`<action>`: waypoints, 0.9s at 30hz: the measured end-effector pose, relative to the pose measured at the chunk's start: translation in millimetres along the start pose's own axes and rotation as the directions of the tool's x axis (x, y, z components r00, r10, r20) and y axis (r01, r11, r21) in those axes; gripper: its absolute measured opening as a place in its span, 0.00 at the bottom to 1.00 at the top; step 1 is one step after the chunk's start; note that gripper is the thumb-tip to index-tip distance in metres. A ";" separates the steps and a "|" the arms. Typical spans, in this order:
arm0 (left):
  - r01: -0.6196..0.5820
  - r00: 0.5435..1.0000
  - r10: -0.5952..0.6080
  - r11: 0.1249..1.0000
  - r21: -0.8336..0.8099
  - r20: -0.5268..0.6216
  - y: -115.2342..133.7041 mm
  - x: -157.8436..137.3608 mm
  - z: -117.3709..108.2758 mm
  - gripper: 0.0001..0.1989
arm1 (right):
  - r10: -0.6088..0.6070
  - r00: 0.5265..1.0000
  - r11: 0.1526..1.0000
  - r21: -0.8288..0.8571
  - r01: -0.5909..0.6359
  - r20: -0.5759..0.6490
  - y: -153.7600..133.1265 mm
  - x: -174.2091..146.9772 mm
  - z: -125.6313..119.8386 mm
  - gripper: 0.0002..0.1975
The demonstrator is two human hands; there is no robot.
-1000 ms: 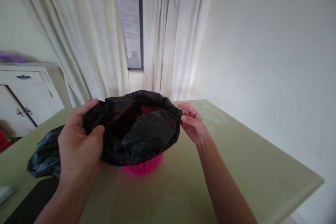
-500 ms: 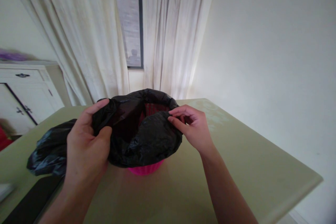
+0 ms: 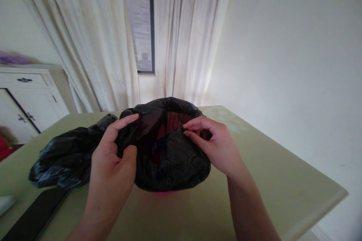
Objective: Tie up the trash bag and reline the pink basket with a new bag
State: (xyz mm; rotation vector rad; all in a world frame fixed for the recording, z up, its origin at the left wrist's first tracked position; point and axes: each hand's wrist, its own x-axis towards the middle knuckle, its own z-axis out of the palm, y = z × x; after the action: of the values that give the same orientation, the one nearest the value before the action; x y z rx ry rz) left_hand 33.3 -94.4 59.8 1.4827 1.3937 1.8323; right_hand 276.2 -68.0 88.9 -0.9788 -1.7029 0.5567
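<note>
A black plastic bag point(image 3: 181, 162) lines a pink basket, folded over its rim. Only a sliver of the basket's pink base point(image 3: 162, 192) shows below the bag, and its slotted wall shows dark red through the film inside. My left hand point(image 3: 114, 158) grips the gathered bag edge at the left side of the rim, thumb and fingers around it. At the right, my right hand point(image 3: 213, 141) pinches the bag's edge between thumb and fingertips. Another black plastic heap point(image 3: 68, 154) lies to the left; whether it joins the lining bag is hidden behind my left hand.
The pale green table point(image 3: 283, 180) carries a dark flat object point(image 3: 36, 212) at the front left, beside a white item point(image 3: 5, 204) cut by the frame. Beyond stand curtains point(image 3: 93, 37), a window point(image 3: 141, 26) and a white cabinet point(image 3: 31, 98).
Both hands and the bag-lined basket have shifted right and slightly nearer. Less of the pink base shows, and more of the black heap at the left is visible.
</note>
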 end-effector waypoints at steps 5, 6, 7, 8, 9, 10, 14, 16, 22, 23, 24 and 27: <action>-0.140 0.990 0.137 0.986 0.085 0.039 8.7 -16.2 5.3 0.30 | 0.002 1.000 0.999 -0.041 -0.002 -0.009 -4.7 -4.2 -5.2 0.04; -0.167 0.986 0.163 0.981 0.101 0.042 9.3 -17.9 7.0 0.29 | 0.002 1.000 0.999 -0.045 -0.003 -0.019 -5.3 -4.9 -5.2 0.03; -0.187 0.982 0.182 0.976 0.114 0.048 9.5 -18.9 8.5 0.28 | 0.002 0.999 0.999 -0.049 -0.003 -0.032 -5.8 -5.6 -5.2 0.02; -0.202 0.979 0.197 0.972 0.121 0.055 9.5 -19.4 9.9 0.28 | 0.003 0.999 0.999 -0.049 -0.005 -0.051 -6.2 -6.0 -5.3 0.02; -0.215 0.976 0.209 0.969 0.122 0.064 9.3 -19.4 11.0 0.29 | 0.006 0.997 0.999 -0.040 -0.009 -0.073 -6.7 -6.2 -5.7 0.02; -0.227 0.973 0.219 0.967 0.119 0.076 9.0 -19.2 11.8 0.29 | 0.012 0.995 1.000 -0.019 -0.014 -0.098 -7.4 -5.9 -6.4 0.02; -0.259 0.962 0.248 0.961 0.100 0.113 6.9 -18.3 13.0 0.29 | 0.034 0.993 0.998 0.057 -0.028 -0.111 -13.7 1.8 -11.0 0.06; -0.253 0.963 0.240 0.962 0.102 0.118 5.8 -18.9 13.7 0.29 | 0.013 0.999 0.999 0.032 -0.012 -0.034 -18.6 9.9 -11.4 0.05; -0.236 0.968 0.227 0.968 0.086 0.107 5.2 -18.6 16.6 0.31 | 0.239 0.967 0.926 0.278 -0.256 0.092 -26.3 41.8 4.8 0.06; -0.239 0.968 0.231 0.968 0.078 0.102 5.2 -18.0 16.9 0.31 | 0.301 0.951 0.881 0.359 -0.307 0.073 -27.2 46.4 8.8 0.07; -0.242 0.967 0.235 0.968 0.072 0.097 4.9 -17.4 17.1 0.31 | 0.346 0.937 0.841 0.425 -0.335 0.054 -28.5 50.4 13.0 0.08; -0.252 0.965 0.246 0.966 0.057 0.089 3.4 -16.7 17.7 0.31 | 0.374 0.927 0.794 0.501 -0.344 0.044 -35.7 59.5 26.6 0.08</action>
State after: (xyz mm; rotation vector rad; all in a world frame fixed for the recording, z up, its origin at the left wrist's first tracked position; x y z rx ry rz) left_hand 56.0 -101.2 53.4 1.8178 1.2912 1.8610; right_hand 232.2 -36.3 139.7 -0.9203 -1.2184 1.1499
